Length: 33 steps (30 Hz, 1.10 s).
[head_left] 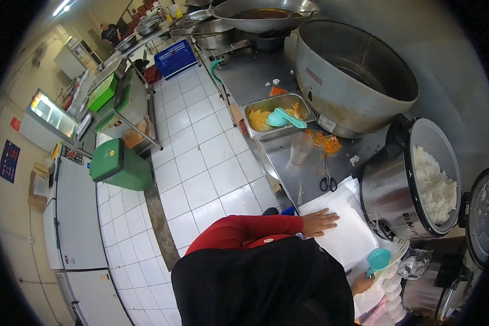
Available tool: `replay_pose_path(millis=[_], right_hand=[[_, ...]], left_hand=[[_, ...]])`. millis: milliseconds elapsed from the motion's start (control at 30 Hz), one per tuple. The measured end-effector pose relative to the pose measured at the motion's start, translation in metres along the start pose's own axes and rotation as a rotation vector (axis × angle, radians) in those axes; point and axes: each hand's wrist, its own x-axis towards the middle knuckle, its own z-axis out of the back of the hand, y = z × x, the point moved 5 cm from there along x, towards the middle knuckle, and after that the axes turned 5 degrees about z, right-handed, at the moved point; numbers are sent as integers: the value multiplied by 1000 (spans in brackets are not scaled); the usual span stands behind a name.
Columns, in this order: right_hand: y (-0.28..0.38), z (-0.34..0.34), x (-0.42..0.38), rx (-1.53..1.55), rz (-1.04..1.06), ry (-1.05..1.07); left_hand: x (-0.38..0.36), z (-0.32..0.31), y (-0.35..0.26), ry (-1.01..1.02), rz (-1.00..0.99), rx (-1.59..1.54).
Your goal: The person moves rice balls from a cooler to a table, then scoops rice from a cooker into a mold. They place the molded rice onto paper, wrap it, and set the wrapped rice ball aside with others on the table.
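My left hand (319, 223), at the end of a red sleeve, lies flat with fingers spread on a stack of white paper sheets (345, 242). Lower right, my right hand (362, 283) is closed around the handle of a small teal scoop (379, 259). That scoop is at the right edge of the paper, beside a pale slotted spatula (401, 249). A large rice cooker (388, 185) holding white rice (433, 185) stands open to the right of the paper. Black-handled scissors (328, 182) lie just beyond the sheets.
On the steel counter (244, 73) are a clear plastic cup (301, 148), torn orange packets (325, 142), a metal tray (251, 130) with yellow food and a teal spoon (284, 117), and a big grey pot (353, 76). A green bin (122, 165) stands across the tiled floor. Another person (111, 33) is far back.
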Motion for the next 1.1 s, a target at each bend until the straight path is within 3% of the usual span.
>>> replay_pose_path(millis=[100,233,267,367,400,433,500,567,600,633,667,700,733,800,933,967,1000,1033,1100], right_hand=[[11,15,-7,748,-522,209],[50,85,-25,1049,-636,44],[56,102,-24,971,-676,45],[6,117,-6,1002,-516,-43],[0,135,-2,1072,-539,-155],[31,165,-4,1138,-391,-402],[34,198,18,487,-56,-688],[50,237,53,633,-66,-835],[57,256,71,704,-64,-911],[119,284,84,743,-209,-868],[167,315,102,454,189,-816],[190,314,129,624,221,-654],[223,323,155,170,463,-621],[277,313,201,55,326,-334],[323,234,325,-224,504,47],[334,210,347,-368,452,214],[330,166,380,-471,566,267],[355,177,367,-418,366,269],[358,133,397,-560,398,262]], left_hand=[[3,0,2,10,-21,-31],[13,32,-11,-9,-62,-119],[17,41,-14,-11,-67,-179],[29,84,-19,-133,-63,-304],[32,98,-20,-185,-62,-343],[37,113,-19,-257,-14,-382],[49,138,-8,-434,86,-475],[67,167,2,-597,89,-397],[77,182,8,-646,177,-595],[88,207,3,-691,154,-486],[100,230,-2,-748,133,-374],[112,241,-1,-759,119,-414],[122,249,1,-776,113,-449],[144,258,2,-714,68,-490],[177,255,0,-618,44,-493],[180,255,-1,-692,50,-434],[181,254,1,-740,64,-437],[182,252,5,-785,80,-441],[189,253,15,-878,99,-430]])
